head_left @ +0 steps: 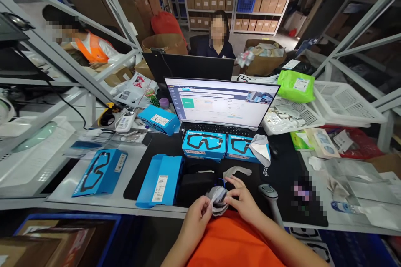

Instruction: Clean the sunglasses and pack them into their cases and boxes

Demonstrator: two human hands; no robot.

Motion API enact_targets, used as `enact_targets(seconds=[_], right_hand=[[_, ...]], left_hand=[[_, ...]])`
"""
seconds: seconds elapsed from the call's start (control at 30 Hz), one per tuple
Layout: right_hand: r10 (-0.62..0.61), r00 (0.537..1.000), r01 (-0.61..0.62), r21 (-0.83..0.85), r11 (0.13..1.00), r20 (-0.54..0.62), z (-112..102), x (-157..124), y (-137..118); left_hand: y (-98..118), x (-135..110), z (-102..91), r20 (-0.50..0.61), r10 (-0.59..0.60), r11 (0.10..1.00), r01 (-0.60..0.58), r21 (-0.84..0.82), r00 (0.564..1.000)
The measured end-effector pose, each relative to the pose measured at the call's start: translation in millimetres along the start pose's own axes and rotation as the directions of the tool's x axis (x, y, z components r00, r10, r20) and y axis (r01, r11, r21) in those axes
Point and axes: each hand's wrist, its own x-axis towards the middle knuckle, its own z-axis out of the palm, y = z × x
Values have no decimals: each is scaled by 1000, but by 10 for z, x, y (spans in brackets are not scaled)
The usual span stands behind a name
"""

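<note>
Close to my body, both hands pinch a small crumpled grey cloth (218, 199) at the desk's front edge. My left hand (196, 216) grips its left side with closed fingers. My right hand (242, 198) holds its right side, fingers curled over it. Something dark shows inside the cloth; I cannot make it out. Just beyond lies a black case (196, 183) on the black desk mat (169, 144). Two blue goggle boxes (204, 144) (239, 148) stand before the laptop, another grey cloth (260, 149) draped on the right one.
An open laptop (221, 102) faces me. Blue boxes lie at left (100, 172) (160, 180) (159, 119). A barcode scanner (270, 195) stands right of my hands. White trays (346, 102) and a green packet (296, 85) sit at right. Two other people work behind the desk.
</note>
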Motion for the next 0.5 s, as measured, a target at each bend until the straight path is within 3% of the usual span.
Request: enact_targets(seconds=[0.1, 0.27, 0.4, 0.5], right_hand=[[-154, 985, 163, -130, 978, 78, 7, -24, -125], [-360, 893, 434, -310, 846, 269, -124, 27, -374], [-375, 832, 501, -264, 824, 408, -145, 94, -321], [-360, 831, 481, -224, 847, 424, -76, 118, -191]], left_hand=[[-9, 9, -3, -10, 21, 1000, -22, -19, 1000], [-5, 18, -74, 4, 79, 997, -79, -18, 997], [22, -20, -133, 182, 178, 982, -187, 34, 967], [51, -48, -164, 262, 207, 969, -235, 77, 942]])
